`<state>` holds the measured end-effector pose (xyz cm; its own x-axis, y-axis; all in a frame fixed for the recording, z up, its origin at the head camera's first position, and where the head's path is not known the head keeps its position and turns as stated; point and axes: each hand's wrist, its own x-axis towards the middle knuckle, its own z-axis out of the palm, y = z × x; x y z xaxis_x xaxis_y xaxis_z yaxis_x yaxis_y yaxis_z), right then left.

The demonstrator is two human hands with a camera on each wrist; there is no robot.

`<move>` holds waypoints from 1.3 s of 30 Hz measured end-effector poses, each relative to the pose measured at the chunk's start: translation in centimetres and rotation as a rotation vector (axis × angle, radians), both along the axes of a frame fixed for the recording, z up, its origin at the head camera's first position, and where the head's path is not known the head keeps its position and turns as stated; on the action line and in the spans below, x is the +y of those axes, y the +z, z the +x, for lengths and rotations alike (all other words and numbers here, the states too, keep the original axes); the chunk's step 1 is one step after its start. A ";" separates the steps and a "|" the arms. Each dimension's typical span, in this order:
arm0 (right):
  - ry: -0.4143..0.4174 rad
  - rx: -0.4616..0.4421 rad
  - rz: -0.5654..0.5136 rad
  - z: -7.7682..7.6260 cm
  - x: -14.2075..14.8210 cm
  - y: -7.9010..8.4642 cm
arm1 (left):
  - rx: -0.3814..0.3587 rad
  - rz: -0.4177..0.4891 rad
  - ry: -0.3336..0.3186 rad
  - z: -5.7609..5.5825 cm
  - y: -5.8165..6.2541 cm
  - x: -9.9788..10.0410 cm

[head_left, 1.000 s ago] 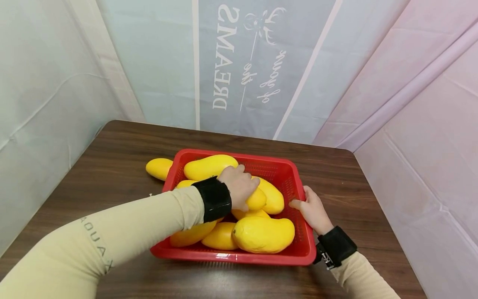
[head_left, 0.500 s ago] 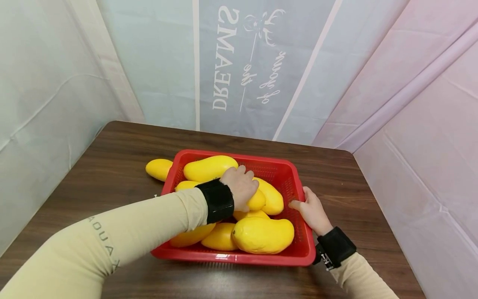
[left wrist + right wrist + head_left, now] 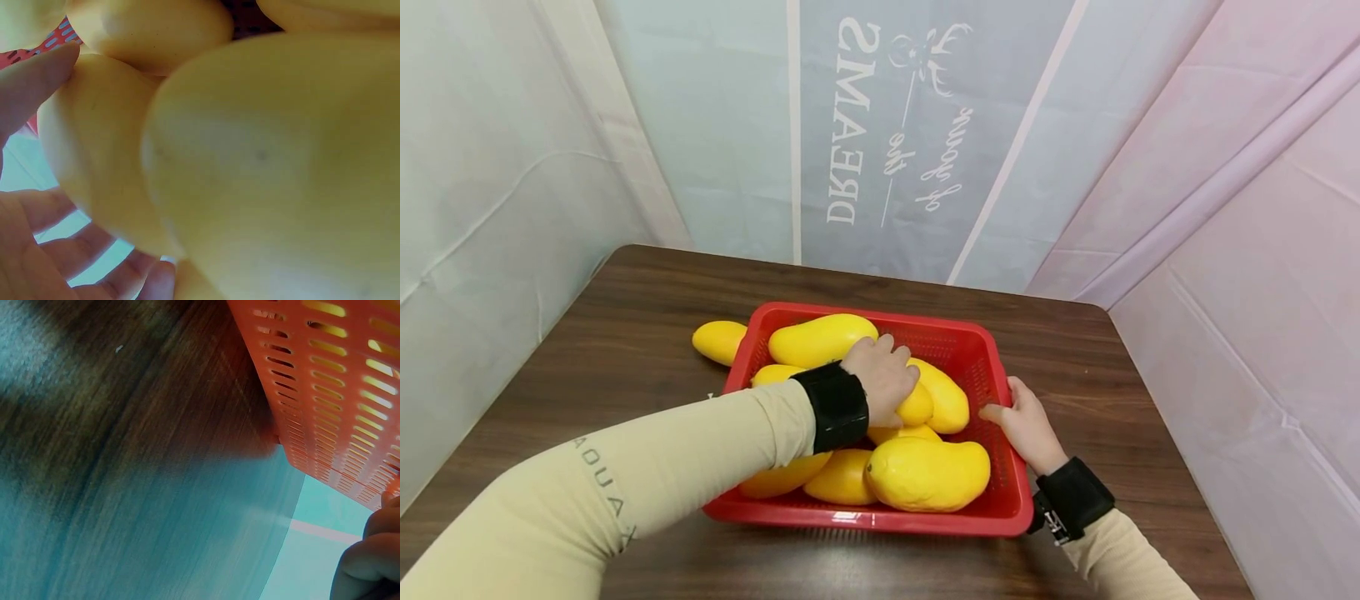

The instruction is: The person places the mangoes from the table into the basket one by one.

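A red slotted plastic basket (image 3: 940, 522) filled with several yellow mangoes stands on the table. Inside it, my left hand (image 3: 880, 379) grips a mango (image 3: 916, 406) near the middle. In the left wrist view the thumb (image 3: 40, 81) lies on one side of that mango (image 3: 106, 156) and the fingers curl along the other; a larger-looking mango (image 3: 281, 162) fills the foreground. My right hand (image 3: 1028, 423) holds the basket's right rim, thumb over the inner side. The right wrist view shows its curled fingers (image 3: 369, 562) against the outside of the slotted wall (image 3: 325, 381).
One mango (image 3: 718, 342) lies on the dark wooden table (image 3: 1097, 400), left of the basket and partly behind its rim. Another mango (image 3: 931, 472) lies at the basket's front right. A printed cloth (image 3: 917, 167) hangs behind the table, with pale cloth on both sides.
My left hand and forearm have shifted very slightly to the right while keeping the mango in its grip. The right hand and the basket look unmoved.
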<state>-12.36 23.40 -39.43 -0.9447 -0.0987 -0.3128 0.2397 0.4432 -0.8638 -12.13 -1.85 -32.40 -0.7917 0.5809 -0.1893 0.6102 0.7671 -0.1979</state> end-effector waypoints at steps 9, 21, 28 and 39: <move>-0.004 -0.002 0.015 0.0 0.0 0.1 | -0.012 -0.011 -0.035 0.0 0.9 -0.5; -0.011 -0.001 0.020 -0.1 0.0 0.1 | -0.015 0.039 -0.010 -0.1 2.7 -3.2; -0.014 -0.010 0.011 0.1 0.0 0.1 | 0.013 0.106 -0.010 0.0 2.7 -5.3; -0.010 0.008 0.018 0.2 -0.2 0.4 | 0.071 0.150 0.033 -0.1 2.9 -8.4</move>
